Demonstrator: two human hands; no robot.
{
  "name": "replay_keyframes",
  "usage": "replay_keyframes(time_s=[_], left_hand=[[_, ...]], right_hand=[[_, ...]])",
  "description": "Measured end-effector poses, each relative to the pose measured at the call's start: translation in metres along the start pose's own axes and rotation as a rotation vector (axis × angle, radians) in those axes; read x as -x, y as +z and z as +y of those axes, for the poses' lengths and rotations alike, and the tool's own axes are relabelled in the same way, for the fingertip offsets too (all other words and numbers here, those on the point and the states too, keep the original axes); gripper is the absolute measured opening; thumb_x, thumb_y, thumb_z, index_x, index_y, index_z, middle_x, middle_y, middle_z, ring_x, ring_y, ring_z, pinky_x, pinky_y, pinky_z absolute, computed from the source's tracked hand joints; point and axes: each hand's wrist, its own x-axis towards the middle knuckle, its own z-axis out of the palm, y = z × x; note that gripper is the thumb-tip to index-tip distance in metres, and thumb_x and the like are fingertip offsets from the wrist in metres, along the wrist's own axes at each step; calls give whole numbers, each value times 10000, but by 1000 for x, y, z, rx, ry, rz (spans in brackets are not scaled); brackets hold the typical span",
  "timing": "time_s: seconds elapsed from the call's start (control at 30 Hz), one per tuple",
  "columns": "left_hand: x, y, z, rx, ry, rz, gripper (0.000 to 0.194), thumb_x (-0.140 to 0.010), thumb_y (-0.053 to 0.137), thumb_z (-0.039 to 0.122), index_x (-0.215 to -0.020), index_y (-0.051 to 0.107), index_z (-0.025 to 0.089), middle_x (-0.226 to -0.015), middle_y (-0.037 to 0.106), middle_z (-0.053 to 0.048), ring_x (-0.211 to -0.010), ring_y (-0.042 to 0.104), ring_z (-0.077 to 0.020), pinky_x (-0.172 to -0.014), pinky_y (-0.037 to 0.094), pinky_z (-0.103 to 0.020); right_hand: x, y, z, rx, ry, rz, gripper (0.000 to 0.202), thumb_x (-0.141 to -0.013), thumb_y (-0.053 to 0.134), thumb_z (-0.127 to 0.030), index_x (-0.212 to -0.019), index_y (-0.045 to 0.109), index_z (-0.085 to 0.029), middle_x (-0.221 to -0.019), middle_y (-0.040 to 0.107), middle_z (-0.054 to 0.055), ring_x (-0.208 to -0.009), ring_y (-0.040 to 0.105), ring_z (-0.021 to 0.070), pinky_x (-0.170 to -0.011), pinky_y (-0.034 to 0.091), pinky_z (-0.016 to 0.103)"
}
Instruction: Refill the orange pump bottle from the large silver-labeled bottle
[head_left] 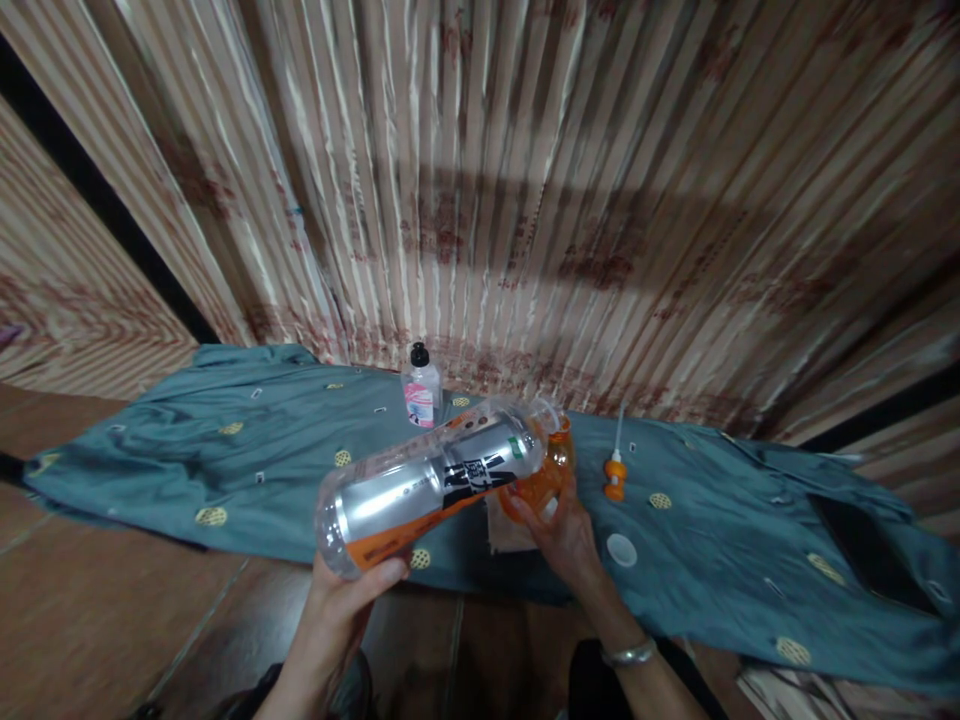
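Observation:
My left hand (352,590) grips the base of a large clear plastic drink bottle (435,475) with a silver, orange and black label. The bottle is tilted, its mouth to the right, at the opening of a small translucent orange bottle (541,485). Around that orange bottle my right hand (559,530) is closed. Whether liquid runs between the two cannot be made out. An orange pump top (615,475) with a pale tube lies right of my right hand, and a white round cap (621,550) lies nearer me.
A clear bottle with a black top and pink label (421,390) stands at the back. Under my right hand lies a brownish cloth or paper piece (510,528). A dark phone-like slab (870,550) rests at the right of the teal-covered table (277,480). Striped curtains (480,200) hang behind.

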Motion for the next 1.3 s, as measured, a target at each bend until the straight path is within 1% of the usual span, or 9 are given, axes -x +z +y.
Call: replay_keyframes(time_s=[0.13,0.3,0.43,0.57,0.7,1.0,1.07,1.2,1.3], left_hand=[[0,3,1,24,-15,27,1144,-426,1065,290,-1474,608,252,-979,806,-35,-732,697,-212,-557,538,-267],[-2,3,0,24,-1,-12,1263,-444,1067,333,-1566,494,249,-804,761,21,-610,614,-165,-524,500,-258],[-3,3,0,19,-12,-5,1174,-454,1048,310,-1512,547,222,-771,747,22,-617,616,-167,-523,492,-253],[-2,3,0,29,-31,14,1114,-450,1027,264,-1469,581,212,-811,771,2,-618,628,-171,-538,497,-268],[-2,2,0,0,-8,2,951,-480,1023,285,-1357,665,198,-746,729,17,-608,609,-167,-540,482,-275],[-3,1,1,-32,-6,-41,732,-509,1012,341,-1167,728,191,-664,691,22,-597,573,-157,-552,469,-274],[-3,2,2,-30,-3,-44,716,-505,1016,345,-1144,728,195,-668,685,25,-601,572,-154,-548,462,-267],[-3,4,3,-23,4,-58,799,-507,1015,351,-1230,711,203,-698,688,32,-594,559,-148,-536,452,-264],[-3,4,3,-23,4,-57,728,-524,1005,341,-1179,721,200,-707,690,24,-599,560,-151,-537,455,-266]], right_hand=[[0,-1,0,-12,4,-6,812,-882,714,-596,-1537,469,-183,-1328,779,201,-1200,780,404,-1009,647,613],[2,-4,-7,-28,26,-8,888,-876,721,-591,-1565,430,-111,-1384,744,249,-1260,754,418,-1046,630,580],[3,-7,-10,-34,79,-71,886,-892,722,-561,-1599,387,-146,-1399,743,237,-1267,752,410,-1042,628,560],[2,-5,-6,-62,97,-60,922,-846,730,-597,-1586,404,-154,-1389,748,228,-1275,745,416,-1056,617,587],[2,-1,-2,-74,124,-69,919,-823,734,-655,-1552,449,-174,-1329,774,203,-1206,774,420,-1005,639,620],[1,2,1,-96,150,-64,899,-799,743,-690,-1502,487,-193,-1343,771,211,-1241,749,430,-1073,595,662],[1,2,1,-103,158,-61,912,-791,750,-678,-1516,478,-194,-1327,780,196,-1225,758,425,-1070,599,660],[0,0,-1,-128,132,-75,872,-802,749,-656,-1504,492,-206,-1338,777,195,-1225,759,422,-1070,603,651],[0,-1,-1,-110,121,-82,872,-810,752,-665,-1490,505,-179,-1340,771,218,-1236,753,433,-1075,603,639]])
